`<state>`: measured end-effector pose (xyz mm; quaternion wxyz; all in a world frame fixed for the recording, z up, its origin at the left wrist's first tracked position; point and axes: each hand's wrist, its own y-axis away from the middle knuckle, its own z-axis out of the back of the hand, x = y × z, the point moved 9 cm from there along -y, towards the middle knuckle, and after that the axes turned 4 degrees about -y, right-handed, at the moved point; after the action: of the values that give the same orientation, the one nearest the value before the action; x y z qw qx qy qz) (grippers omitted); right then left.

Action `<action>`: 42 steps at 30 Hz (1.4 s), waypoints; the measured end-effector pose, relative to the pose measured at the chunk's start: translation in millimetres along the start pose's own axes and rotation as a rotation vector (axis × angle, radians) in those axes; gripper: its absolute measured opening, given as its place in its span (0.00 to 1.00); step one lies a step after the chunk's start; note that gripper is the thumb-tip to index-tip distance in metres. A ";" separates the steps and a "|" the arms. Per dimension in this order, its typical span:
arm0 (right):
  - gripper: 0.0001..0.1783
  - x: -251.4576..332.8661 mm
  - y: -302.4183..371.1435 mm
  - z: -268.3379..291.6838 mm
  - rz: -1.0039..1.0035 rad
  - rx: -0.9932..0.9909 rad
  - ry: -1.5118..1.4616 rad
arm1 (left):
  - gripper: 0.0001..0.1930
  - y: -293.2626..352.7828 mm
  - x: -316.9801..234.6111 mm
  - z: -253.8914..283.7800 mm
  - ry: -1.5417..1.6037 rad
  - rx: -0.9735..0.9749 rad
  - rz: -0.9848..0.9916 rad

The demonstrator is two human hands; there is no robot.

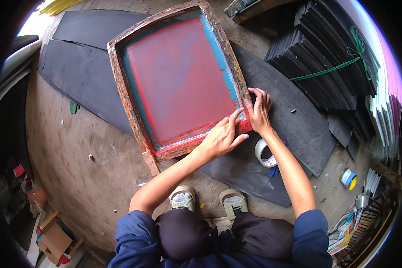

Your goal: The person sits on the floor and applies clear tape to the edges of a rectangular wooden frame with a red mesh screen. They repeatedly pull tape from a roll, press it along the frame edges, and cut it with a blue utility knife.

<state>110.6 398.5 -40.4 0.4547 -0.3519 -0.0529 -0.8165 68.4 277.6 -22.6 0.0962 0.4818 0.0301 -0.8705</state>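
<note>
A screen printing frame (126, 96) with worn, paint-stained wooden rails lies tilted in front of me. Red ink coats its mesh (174, 76), with blue-green along the edges. My left hand (219, 137) rests at the lower right corner, index finger stretched onto the inner edge, thumb apart. Beside it, my right hand (260, 114) is closed on the right rail near the same corner, thumb on the wood and fingers bent along the outside. What lies under its fingertips is hidden. Below my right wrist sits a white roll of tape (258, 152), partly covered by my forearm.
Dark sheets (82, 73) lie under the frame on the brown floor. At the right stand stacked black sheets (317, 58) tied with green cord (326, 70). A small blue and yellow can (348, 179) lies near the right. A cardboard box (56, 239) is at the lower left.
</note>
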 end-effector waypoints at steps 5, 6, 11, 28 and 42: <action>0.20 0.6 0.4 -0.5 -0.008 -0.004 -0.002 | 0.36 -8.7 -6.7 -9.3 -0.117 0.056 0.018; 0.20 0.8 0.5 0.0 -0.003 -0.007 -0.006 | 0.35 -12.6 -15.7 -7.9 -0.164 0.124 0.049; 0.20 4.0 -2.1 -0.6 0.010 -0.019 -0.008 | 0.26 -7.4 4.1 -1.1 -0.061 -0.069 0.007; 0.20 1.6 0.4 1.0 0.007 -0.030 -0.020 | 0.30 -53.6 49.3 20.6 -0.363 -0.142 0.190; 0.20 4.1 -2.3 1.7 0.027 -0.038 -0.022 | 0.26 -40.9 39.1 5.8 -0.764 -0.141 -0.174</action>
<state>108.3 397.7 -36.0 0.4583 -0.3701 -0.0374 -0.8072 35.3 311.5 -54.1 0.0594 0.1113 0.0925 -0.9877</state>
